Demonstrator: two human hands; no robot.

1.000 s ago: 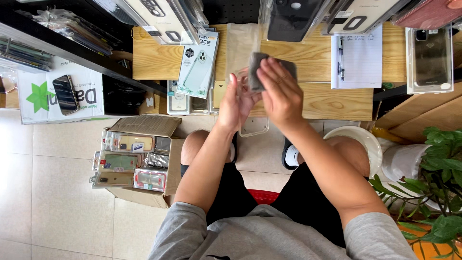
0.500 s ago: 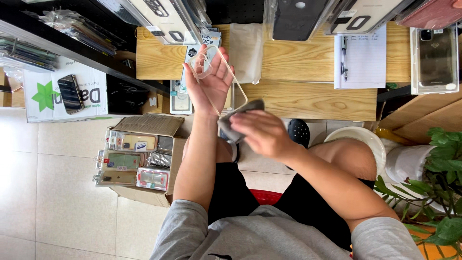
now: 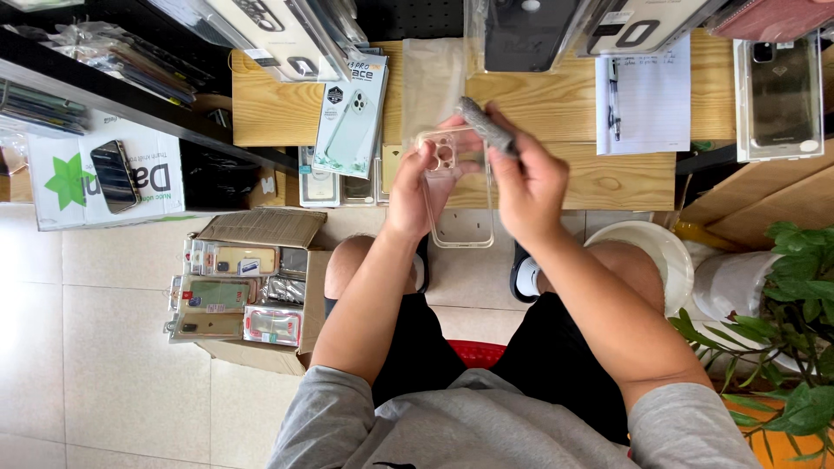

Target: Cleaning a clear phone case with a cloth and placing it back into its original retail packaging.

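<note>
Mid-frame, above the wooden bench (image 3: 287, 113): left hand (image 3: 417, 187) pinches a clear phone case (image 3: 456, 195) by its camera end, right hand (image 3: 530, 178) clenches a grey cloth (image 3: 485, 124) (wiping step, seemingly) — next calls for steady strokes.

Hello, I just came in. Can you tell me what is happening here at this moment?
A person sits at a wooden table and holds a clear phone case in the left hand. The right hand holds a grey cloth just above the top of the case. On the table lie a notepad with a pen and several packaged phone cases. On the floor to the person's left stands an open cardboard box full of more packaged cases.
</note>
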